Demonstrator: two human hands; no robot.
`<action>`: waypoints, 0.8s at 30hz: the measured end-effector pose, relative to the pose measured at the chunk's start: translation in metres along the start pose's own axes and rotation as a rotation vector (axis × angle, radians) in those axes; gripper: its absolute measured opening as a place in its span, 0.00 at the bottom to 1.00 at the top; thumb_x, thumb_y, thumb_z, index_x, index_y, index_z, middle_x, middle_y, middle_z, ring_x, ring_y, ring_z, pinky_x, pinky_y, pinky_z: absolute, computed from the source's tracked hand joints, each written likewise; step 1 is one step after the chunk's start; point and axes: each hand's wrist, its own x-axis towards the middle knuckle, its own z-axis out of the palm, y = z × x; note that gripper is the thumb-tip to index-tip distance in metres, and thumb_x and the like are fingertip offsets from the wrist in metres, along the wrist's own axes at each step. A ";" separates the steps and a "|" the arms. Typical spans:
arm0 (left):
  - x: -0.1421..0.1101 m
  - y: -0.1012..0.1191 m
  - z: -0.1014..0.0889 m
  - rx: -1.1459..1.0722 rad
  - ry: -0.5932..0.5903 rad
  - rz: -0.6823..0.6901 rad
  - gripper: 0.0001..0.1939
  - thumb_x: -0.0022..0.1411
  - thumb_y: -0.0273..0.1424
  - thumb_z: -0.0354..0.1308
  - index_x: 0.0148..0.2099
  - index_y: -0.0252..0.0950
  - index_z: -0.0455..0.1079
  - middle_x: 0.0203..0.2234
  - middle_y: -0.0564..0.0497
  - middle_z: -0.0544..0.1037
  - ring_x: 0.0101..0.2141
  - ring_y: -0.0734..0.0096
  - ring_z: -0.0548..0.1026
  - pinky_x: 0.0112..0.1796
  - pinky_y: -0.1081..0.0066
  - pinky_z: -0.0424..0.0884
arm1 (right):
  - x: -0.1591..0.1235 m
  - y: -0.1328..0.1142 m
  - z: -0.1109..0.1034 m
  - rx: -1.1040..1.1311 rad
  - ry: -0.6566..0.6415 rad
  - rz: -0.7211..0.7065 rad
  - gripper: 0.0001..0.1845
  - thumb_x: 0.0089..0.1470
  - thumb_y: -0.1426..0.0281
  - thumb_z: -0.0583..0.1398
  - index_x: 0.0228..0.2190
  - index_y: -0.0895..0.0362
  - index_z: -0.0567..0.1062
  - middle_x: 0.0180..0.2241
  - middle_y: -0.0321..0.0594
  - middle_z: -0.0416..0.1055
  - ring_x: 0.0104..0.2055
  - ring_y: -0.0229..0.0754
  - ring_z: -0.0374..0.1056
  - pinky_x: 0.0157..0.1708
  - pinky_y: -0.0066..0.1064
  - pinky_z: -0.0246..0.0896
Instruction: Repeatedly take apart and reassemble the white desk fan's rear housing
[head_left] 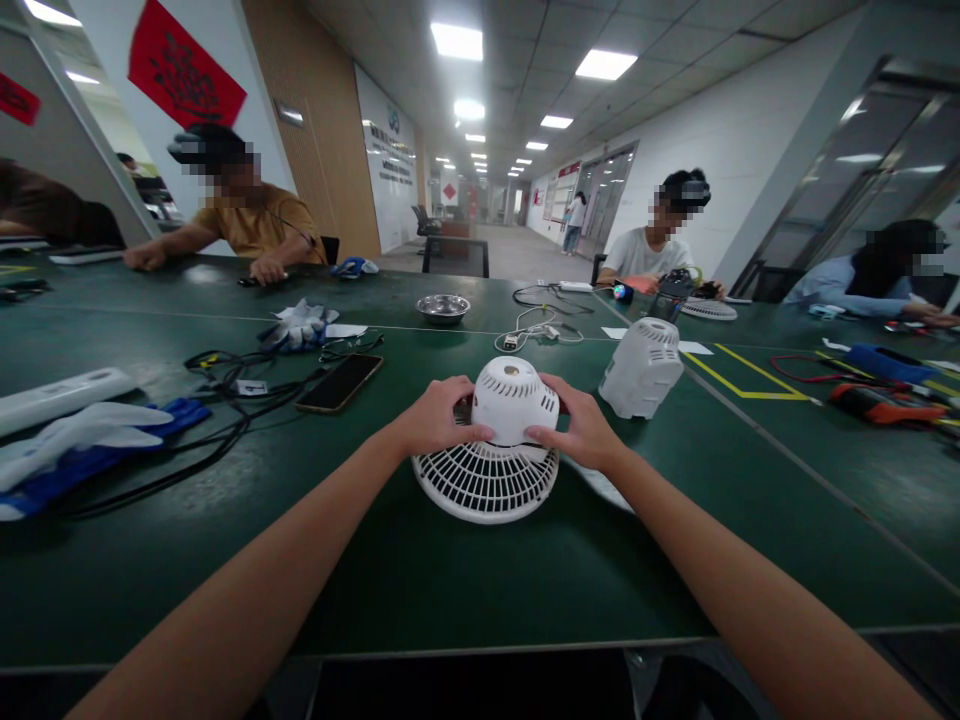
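Note:
A small white fan lies face down on the green table, grille underneath, its round motor housing pointing up. My left hand grips the left side of the housing, fingers wrapped round it. On the right side my right hand does the same. A second white motor cover lies tilted just beyond my right hand, apart from it.
A black phone, tangled black cables and blue-white gloves lie to the left. A steel bowl and white charger cable sit behind. Tools lie right, by yellow tape lines. Three people sit across the table.

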 end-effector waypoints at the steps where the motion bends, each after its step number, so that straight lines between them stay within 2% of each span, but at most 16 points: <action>1: 0.000 0.000 0.000 0.003 0.002 0.013 0.27 0.49 0.46 0.70 0.49 0.38 0.77 0.43 0.42 0.77 0.40 0.55 0.74 0.42 0.60 0.69 | 0.000 -0.001 -0.001 -0.014 -0.003 -0.006 0.37 0.50 0.57 0.68 0.59 0.50 0.68 0.54 0.46 0.73 0.50 0.56 0.71 0.50 0.50 0.66; 7: 0.000 -0.001 0.001 0.111 -0.029 0.031 0.28 0.53 0.49 0.66 0.50 0.37 0.75 0.44 0.42 0.76 0.42 0.54 0.73 0.45 0.57 0.67 | 0.002 -0.001 -0.002 -0.076 -0.051 -0.033 0.37 0.52 0.55 0.67 0.60 0.51 0.66 0.57 0.46 0.71 0.54 0.57 0.70 0.55 0.53 0.62; 13: 0.001 -0.001 0.001 0.234 -0.084 0.016 0.33 0.56 0.55 0.61 0.54 0.35 0.71 0.46 0.41 0.74 0.45 0.53 0.72 0.48 0.52 0.66 | 0.000 0.004 0.002 -0.050 -0.095 0.056 0.43 0.51 0.55 0.68 0.62 0.54 0.60 0.54 0.49 0.73 0.51 0.55 0.73 0.53 0.53 0.66; 19: 0.000 0.002 0.001 0.265 -0.089 0.035 0.31 0.58 0.53 0.60 0.55 0.36 0.70 0.47 0.42 0.73 0.46 0.53 0.72 0.49 0.52 0.65 | -0.001 0.005 0.005 -0.027 -0.074 0.056 0.42 0.50 0.56 0.68 0.61 0.53 0.60 0.57 0.49 0.71 0.55 0.57 0.71 0.55 0.54 0.65; 24: 0.000 0.002 0.002 0.285 -0.094 0.052 0.31 0.59 0.52 0.60 0.57 0.36 0.69 0.48 0.42 0.73 0.47 0.53 0.71 0.49 0.52 0.64 | -0.001 0.008 0.006 -0.044 -0.062 0.043 0.43 0.50 0.57 0.69 0.62 0.53 0.60 0.57 0.49 0.71 0.55 0.57 0.71 0.56 0.55 0.64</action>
